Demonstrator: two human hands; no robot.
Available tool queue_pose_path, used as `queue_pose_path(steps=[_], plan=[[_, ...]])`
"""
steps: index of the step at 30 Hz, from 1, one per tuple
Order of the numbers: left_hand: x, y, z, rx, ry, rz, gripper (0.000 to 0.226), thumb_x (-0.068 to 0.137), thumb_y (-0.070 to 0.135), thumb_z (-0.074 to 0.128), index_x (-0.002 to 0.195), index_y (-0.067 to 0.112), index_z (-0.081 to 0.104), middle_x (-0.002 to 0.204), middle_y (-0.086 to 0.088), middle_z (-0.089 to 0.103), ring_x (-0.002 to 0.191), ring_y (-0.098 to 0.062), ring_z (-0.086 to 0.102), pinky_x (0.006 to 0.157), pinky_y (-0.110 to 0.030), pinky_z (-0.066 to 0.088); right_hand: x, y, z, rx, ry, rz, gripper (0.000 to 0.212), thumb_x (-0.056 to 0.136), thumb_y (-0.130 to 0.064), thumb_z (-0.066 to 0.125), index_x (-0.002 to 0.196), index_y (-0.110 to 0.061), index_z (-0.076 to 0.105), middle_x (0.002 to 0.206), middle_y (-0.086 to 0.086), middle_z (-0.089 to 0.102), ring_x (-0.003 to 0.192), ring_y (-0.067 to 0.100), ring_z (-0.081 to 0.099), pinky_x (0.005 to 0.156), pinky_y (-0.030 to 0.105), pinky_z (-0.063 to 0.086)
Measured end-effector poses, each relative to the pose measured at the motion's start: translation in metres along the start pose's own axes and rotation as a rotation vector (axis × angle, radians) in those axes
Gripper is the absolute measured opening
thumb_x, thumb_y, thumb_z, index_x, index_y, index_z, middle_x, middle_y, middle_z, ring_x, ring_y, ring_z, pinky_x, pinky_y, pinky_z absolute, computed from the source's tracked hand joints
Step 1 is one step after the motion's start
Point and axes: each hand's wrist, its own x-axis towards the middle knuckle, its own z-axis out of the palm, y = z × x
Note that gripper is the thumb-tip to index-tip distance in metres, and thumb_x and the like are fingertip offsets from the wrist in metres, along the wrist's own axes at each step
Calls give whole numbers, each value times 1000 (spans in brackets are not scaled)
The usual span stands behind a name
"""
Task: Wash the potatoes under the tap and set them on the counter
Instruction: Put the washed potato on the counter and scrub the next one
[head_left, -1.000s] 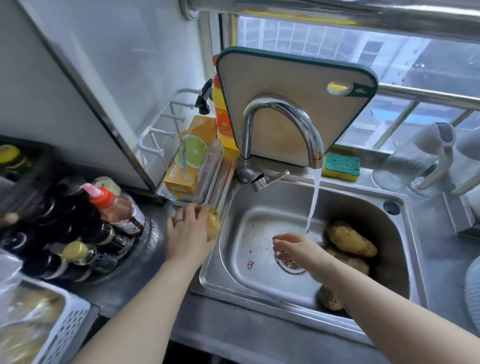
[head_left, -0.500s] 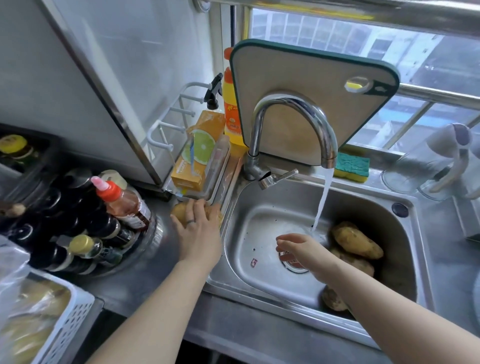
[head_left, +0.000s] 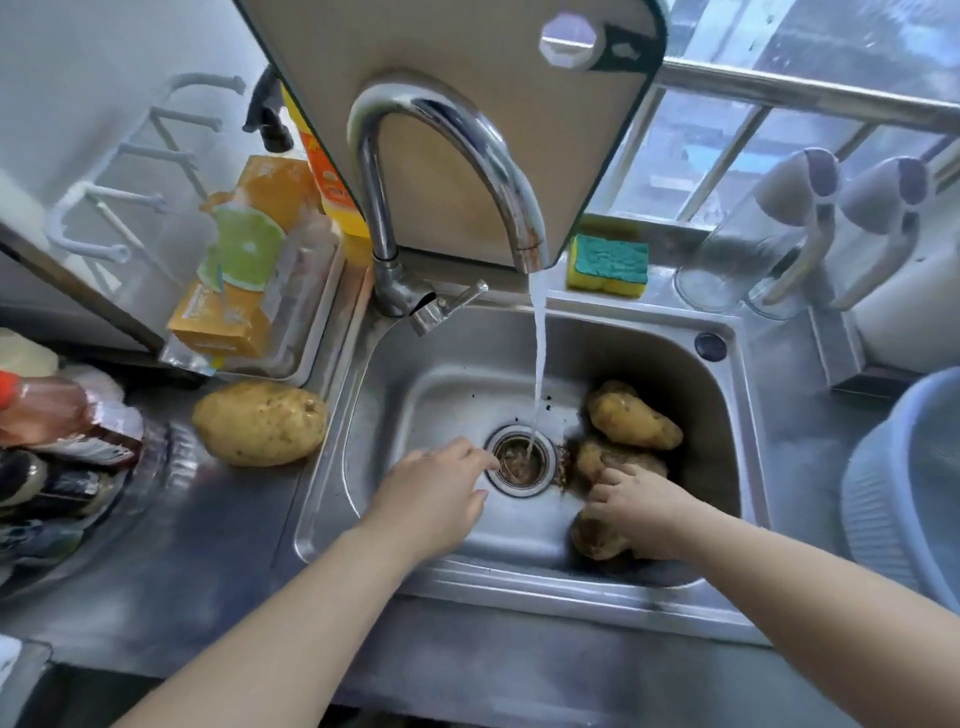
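One clean yellow potato (head_left: 260, 422) lies on the steel counter just left of the sink (head_left: 332, 499). Water runs from the tap (head_left: 447, 135) straight into the drain (head_left: 522, 460). Three dirty potatoes sit at the basin's right side: a far one (head_left: 631, 421), a middle one (head_left: 618, 457) and a near one (head_left: 595, 538). My left hand (head_left: 436, 499) hovers empty over the basin floor, fingers apart, fingertips near the drain. My right hand (head_left: 644, 509) lies over the near potato, fingers curled down on it and touching the middle one.
Sauce bottles (head_left: 52, 415) crowd the counter's left. A tray with an orange carton (head_left: 244, 260) stands behind the washed potato. A cutting board (head_left: 467, 78) leans behind the tap, with a sponge (head_left: 608, 262) beside it. A pale basin (head_left: 909, 493) sits at the right.
My left hand has let go of the potato on the counter and moved back into the sink. My right hand has moved from the water stream onto the dirty potatoes. The view has dropped closer.
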Motion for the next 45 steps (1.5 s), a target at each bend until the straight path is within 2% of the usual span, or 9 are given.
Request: queue_pose_path(steps=[4,8,13,23,29,33,37,41,45], plan=[[6,-2,4,-63,-13,-27,38,97,34,43,135,33,44,133,11,47,110,-21,56,98,-30,38,13,6,-3,48,199,-20,40,76,-31,61,115,-21,60,117,2,58,110,27,51,90,39,39],[10,-2,6,-75,-6,-45,36,96,35,44,132,36,46,131,15,48,106,-19,58,96,-28,38,13,38,-13,323,585,386,52,74,-33,66,122,-14,61,121,12,60,109,37,55,87,44,47],[18,1,4,-107,-5,-58,36,96,35,44,132,36,46,131,15,48,110,-21,57,98,-31,41,26,64,-11,379,283,578,74,93,-41,51,154,-17,15,149,14,35,131,34,41,104,39,36],[31,6,10,-225,-7,-119,33,94,33,48,127,34,52,123,14,53,110,-15,56,94,-32,46,24,64,-20,386,411,580,68,90,-42,60,145,-17,30,131,12,49,113,32,53,98,41,40],[64,33,20,-1144,47,-472,39,99,37,44,134,23,47,127,3,56,115,-16,54,100,-33,42,-3,17,-82,1308,652,383,64,81,-38,74,135,-22,44,115,-3,55,108,15,55,92,28,46],[68,43,13,-1634,-8,-596,51,99,51,29,128,19,56,123,-9,64,109,-23,63,82,-36,55,3,-23,-100,1836,711,307,47,87,-35,69,128,-19,52,118,-3,63,108,9,62,93,28,52],[65,45,11,-1558,10,-628,49,98,56,28,121,26,58,116,-5,67,98,-20,66,60,-27,55,14,-41,-108,2091,797,345,31,91,-25,65,118,-18,52,107,-6,60,94,-2,59,75,10,49],[64,42,15,-1287,111,-564,72,77,77,30,125,30,57,121,-1,66,110,-20,62,98,-44,49,26,-44,-117,2194,839,454,26,91,-29,64,112,-14,59,95,-6,64,92,10,63,75,17,48],[57,45,11,-1205,97,-468,51,96,56,34,133,25,49,121,1,65,111,-16,61,102,-42,45,30,-38,-126,2425,694,586,35,96,-46,49,95,-16,64,100,11,68,93,24,65,90,40,52]])
